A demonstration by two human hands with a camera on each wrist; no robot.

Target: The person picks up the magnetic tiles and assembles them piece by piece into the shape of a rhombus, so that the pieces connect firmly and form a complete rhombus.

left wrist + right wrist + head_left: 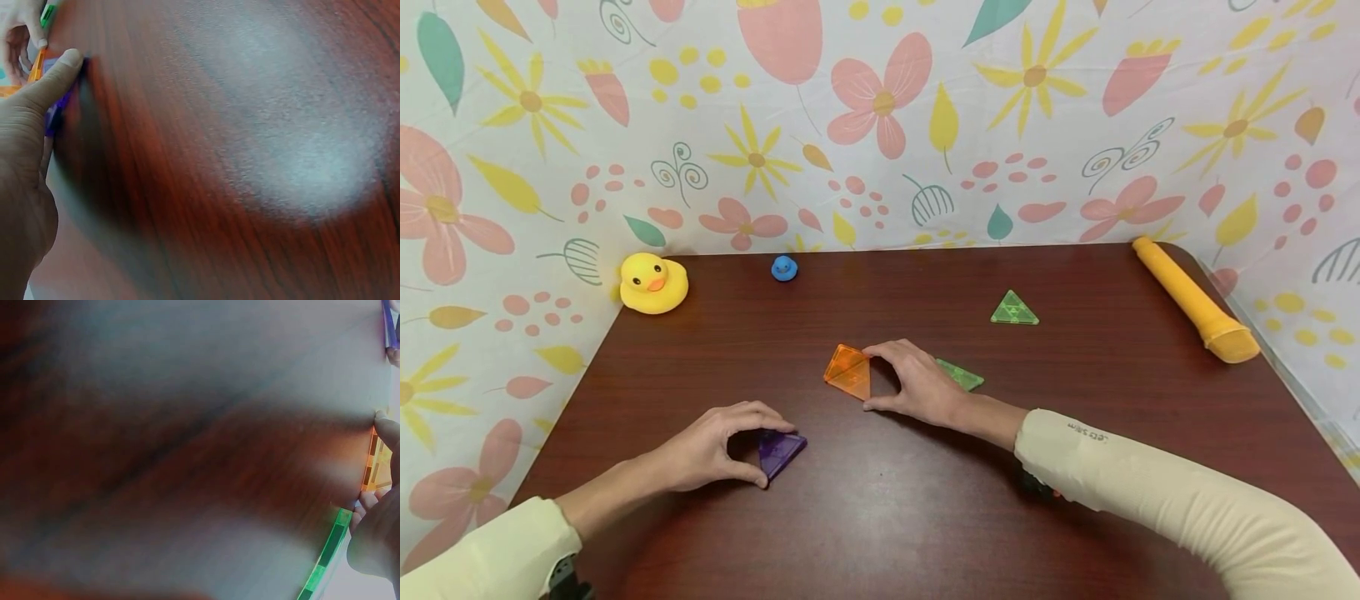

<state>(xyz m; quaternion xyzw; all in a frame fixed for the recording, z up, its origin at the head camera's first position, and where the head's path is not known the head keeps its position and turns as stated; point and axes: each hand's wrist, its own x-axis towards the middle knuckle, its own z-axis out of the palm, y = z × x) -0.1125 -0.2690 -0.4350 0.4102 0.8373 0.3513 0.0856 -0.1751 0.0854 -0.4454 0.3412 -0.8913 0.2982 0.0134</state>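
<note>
A floral-print backdrop [760, 125] closed off the far edge and rose beside the left and right edges of the dark wood-grain tabletop [880, 542], which I viewed from a distance through head and wrist cameras. A yellow microphone [1187, 287] lay slantwise near the right edge, its broad end toward the near side. A yellow duck [653, 287] sat at the far left corner, close to the backdrop. The right hand [925, 383], thumb and forefinger arched apart, pinched a kite-shaped orange piece [850, 372] by two corners near mid-table. The left hand [718, 446], thumb and fingers similarly spread, gripped a purple triangle [778, 452] nearer my viewpoint and to the left. A strip of open wood separated the two pieces, and a broad stretch ran toward the near side. One green triangle [962, 375] lay just beyond the right hand, partly hidden; a second green triangle [1015, 310] lay flat farther back, with room around it. A small blue duck [784, 268] sat near the far edge.
</note>
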